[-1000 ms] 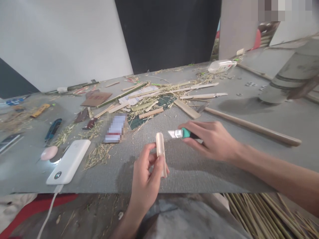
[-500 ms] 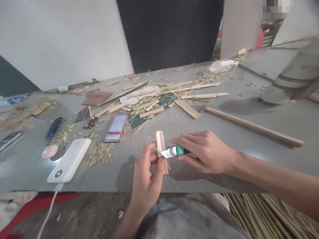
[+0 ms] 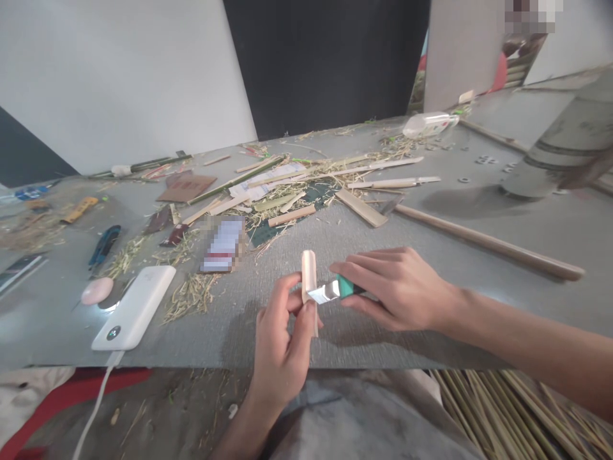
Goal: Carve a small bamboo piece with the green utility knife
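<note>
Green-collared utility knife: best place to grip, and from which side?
Take the utility knife by its handle, behind the green collar, coming from the right, as the right hand holds it. The bare blade points left at the bamboo piece in the left hand, so that end looks unsafe; the handle, mostly hidden in the grip, trails right.

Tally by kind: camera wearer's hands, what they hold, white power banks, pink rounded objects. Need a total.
Hands: 2 (left hand, right hand)
Held knives: 1, green-and-black knife, right hand
Held strips: 1, pale strip, left hand
Power banks: 1, white power bank
Pink rounded objects: 1, pink object
Total: 6
</note>
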A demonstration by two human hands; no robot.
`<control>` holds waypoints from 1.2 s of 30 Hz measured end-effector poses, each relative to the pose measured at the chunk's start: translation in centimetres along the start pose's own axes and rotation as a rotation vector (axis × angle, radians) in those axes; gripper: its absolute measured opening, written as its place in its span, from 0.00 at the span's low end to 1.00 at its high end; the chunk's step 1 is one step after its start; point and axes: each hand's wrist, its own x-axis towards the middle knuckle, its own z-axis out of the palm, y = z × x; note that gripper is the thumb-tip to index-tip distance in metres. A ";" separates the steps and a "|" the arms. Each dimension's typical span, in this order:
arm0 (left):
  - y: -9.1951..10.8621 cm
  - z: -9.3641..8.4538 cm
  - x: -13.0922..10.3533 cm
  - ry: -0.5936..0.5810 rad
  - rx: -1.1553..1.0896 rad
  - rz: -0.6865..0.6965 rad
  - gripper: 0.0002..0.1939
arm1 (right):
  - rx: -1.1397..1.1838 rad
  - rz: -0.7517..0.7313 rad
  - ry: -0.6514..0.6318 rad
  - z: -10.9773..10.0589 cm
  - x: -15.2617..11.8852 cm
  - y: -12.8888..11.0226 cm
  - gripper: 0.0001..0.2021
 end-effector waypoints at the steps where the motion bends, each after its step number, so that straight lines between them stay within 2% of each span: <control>1: 0.0 0.0 0.0 -0.005 0.008 0.006 0.12 | -0.006 0.000 0.001 0.0 0.0 0.0 0.22; 7: -0.1 0.0 0.1 -0.018 0.006 0.008 0.13 | -0.014 -0.001 0.017 0.0 -0.1 -0.1 0.21; 11: 0.3 0.1 0.1 0.058 0.168 0.115 0.11 | 0.022 0.042 0.012 0.0 -0.1 -0.5 0.21; 14: 0.4 0.1 0.2 0.071 0.253 0.166 0.11 | 0.052 0.085 0.007 0.0 -0.1 -0.8 0.20; 19: 0.3 0.3 0.1 0.086 0.067 0.054 0.12 | 0.004 0.070 0.044 0.3 0.1 -0.9 0.20; 21: 0.2 0.3 0.0 0.082 0.029 0.050 0.12 | -0.053 0.045 0.071 0.3 0.1 -0.9 0.21; 24: 0.1 0.2 0.0 0.096 0.111 0.109 0.12 | -0.134 0.011 0.091 0.3 0.1 -0.7 0.22; 28: -0.1 -0.1 0.2 0.052 0.264 0.223 0.14 | -0.146 0.001 0.089 0.3 -0.2 -0.3 0.22; 33: -0.3 0.1 0.1 0.014 0.006 0.060 0.12 | -0.067 -0.004 0.072 0.5 -0.2 0.0 0.22; 36: -0.4 0.2 0.1 0.027 0.014 0.056 0.12 | -0.064 0.002 0.076 0.5 -0.2 -0.1 0.22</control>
